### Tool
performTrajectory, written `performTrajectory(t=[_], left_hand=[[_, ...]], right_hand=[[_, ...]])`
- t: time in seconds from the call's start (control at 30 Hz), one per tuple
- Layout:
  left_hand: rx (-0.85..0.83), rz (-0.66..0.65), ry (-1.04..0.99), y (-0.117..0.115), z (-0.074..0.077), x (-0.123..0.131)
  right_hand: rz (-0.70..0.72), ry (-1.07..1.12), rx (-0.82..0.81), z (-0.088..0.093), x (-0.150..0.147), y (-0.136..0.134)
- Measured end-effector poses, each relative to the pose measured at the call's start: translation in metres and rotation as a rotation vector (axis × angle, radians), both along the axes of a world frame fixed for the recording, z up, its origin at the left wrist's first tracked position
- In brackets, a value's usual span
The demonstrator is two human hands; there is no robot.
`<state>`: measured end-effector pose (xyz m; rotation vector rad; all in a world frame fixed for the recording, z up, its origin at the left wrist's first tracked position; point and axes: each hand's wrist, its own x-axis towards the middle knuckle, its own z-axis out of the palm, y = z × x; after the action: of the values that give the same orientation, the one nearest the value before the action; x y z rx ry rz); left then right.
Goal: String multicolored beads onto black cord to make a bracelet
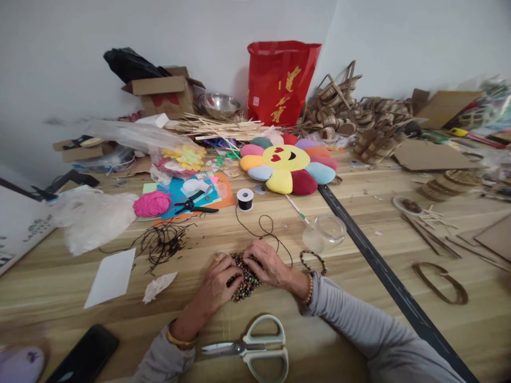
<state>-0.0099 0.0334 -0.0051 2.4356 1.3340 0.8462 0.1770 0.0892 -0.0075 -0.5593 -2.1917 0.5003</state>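
Note:
A heap of small multicoloured beads [248, 287] lies on the table in front of me. My left hand [219, 279] rests at its left side, thumb and fingers curled in against the beads. From the right, my right hand [269, 264] reaches over the heap with its fingertips pressed together among the beads. What either hand pinches is hidden or too small to make out. Black cord [273, 234] runs in loops from a white spool [245, 199] to behind my right hand, with a few tiny beads on it. A beaded bracelet [313, 261] lies beside my right wrist.
White-handled scissors [255, 347] lie near me, blades slightly apart. Beyond my right hand stands a clear jar [325, 233]. Cut black cords [165, 242], a phone [84, 354], pink yarn [151, 204] and black-handled pliers [195, 206] are left. A flower cushion [287, 159] sits further back.

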Motion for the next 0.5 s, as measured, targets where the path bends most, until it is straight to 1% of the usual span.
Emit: performTrajectory(t=[0.13,0.23,0.37,0.43,0.5], left_hand=[[-0.008,0.012,-0.008,0.0002,-0.0005,0.0013],[-0.009,0.023,-0.053,0.0012,0.0005,0.0017],[0.005,0.033,-0.213,0.0043,0.0011,-0.0005],[-0.036,0.065,-0.311,0.0057,0.0012,-0.0028],[-0.111,0.116,-0.392,0.0066,0.0021,-0.0051]], right_hand=[[0.008,0.000,0.000,0.0006,-0.0004,0.0001],[0.010,0.004,0.006,0.0024,-0.0001,0.0000],[0.019,0.004,-0.003,0.0031,0.0005,-0.0006],[0.032,-0.001,-0.011,0.0026,0.0006,-0.0010],[0.052,-0.002,-0.018,0.0023,0.0007,-0.0012]])
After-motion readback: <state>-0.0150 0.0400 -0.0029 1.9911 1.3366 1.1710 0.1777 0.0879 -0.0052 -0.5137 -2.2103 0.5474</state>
